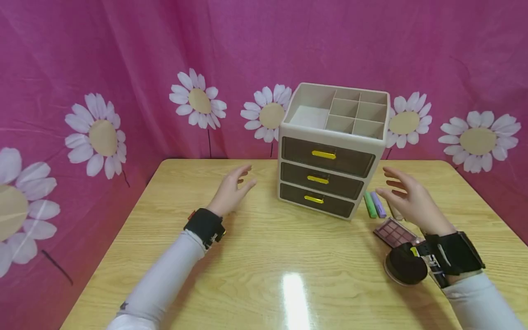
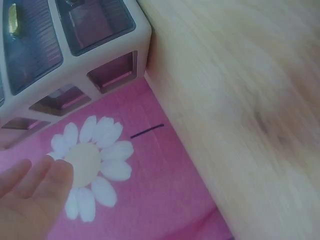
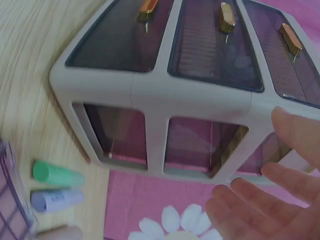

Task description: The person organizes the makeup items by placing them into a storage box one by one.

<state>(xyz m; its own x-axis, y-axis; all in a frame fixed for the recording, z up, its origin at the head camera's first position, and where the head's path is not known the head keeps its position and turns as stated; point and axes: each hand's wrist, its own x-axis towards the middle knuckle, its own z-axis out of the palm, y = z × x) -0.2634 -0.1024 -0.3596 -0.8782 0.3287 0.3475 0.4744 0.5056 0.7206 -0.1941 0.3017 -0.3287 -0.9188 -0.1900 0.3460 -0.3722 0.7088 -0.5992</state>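
A cream desktop drawer organizer (image 1: 334,139) stands toward the back of the table, with three dark see-through drawers, all closed, and yellow handles. To its left my left hand (image 1: 229,192) hovers with fingers loosely bent, holding nothing. My right hand (image 1: 416,208) hangs just off the organizer's right side, empty, its fingers apart in the right wrist view. Below that hand lie a green tube (image 1: 370,205), a purple tube (image 1: 377,205) and a beige one (image 1: 397,213), partly hidden. An eyeshadow palette (image 1: 395,232) and a round black item (image 1: 406,265) sit nearer me.
The organizer's top has one large compartment and several small ones. A wooden table (image 1: 255,256) spreads out in front, with a bright reflection near its front. Pink cloth (image 1: 247,41) with white flowers hangs behind and at both sides.
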